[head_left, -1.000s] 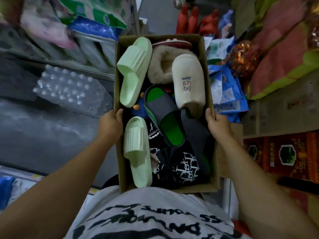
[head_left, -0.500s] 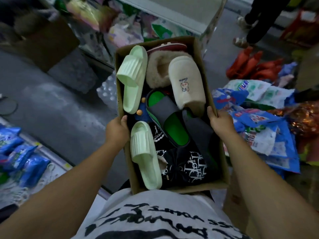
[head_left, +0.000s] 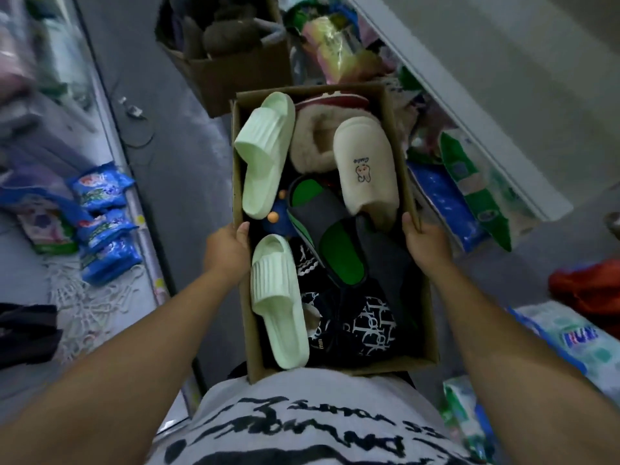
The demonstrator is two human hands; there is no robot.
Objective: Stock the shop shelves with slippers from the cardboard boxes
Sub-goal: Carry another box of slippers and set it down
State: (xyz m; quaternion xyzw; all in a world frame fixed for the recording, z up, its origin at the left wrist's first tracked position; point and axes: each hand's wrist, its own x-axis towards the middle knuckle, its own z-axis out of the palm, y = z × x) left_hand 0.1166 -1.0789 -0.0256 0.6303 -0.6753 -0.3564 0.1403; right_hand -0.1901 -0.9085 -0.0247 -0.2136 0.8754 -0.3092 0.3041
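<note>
I carry an open cardboard box (head_left: 426, 317) against my belly, full of slippers. My left hand (head_left: 226, 250) grips its left wall with the thumb over the rim. My right hand (head_left: 426, 245) grips the right wall the same way. Inside lie two pale green slides (head_left: 265, 156) (head_left: 278, 303), a cream plush slipper with a tooth drawing (head_left: 367, 166), a furry beige slipper (head_left: 310, 142), a grey slipper with a green insole (head_left: 332, 246) and black patterned slippers (head_left: 365, 327).
A second cardboard box (head_left: 231, 72) with dark furry items stands on the grey floor ahead. Blue packets (head_left: 100, 209) lie on a low shelf at left. A white shelf edge (head_left: 476, 122) with green and blue packs runs at right. Red items (head_left: 587, 290) lie far right.
The view has swung left across the shop while I carry the box. The red items and blue packs slid to the right, and a second box came into sight. Both hands keep their grip.
</note>
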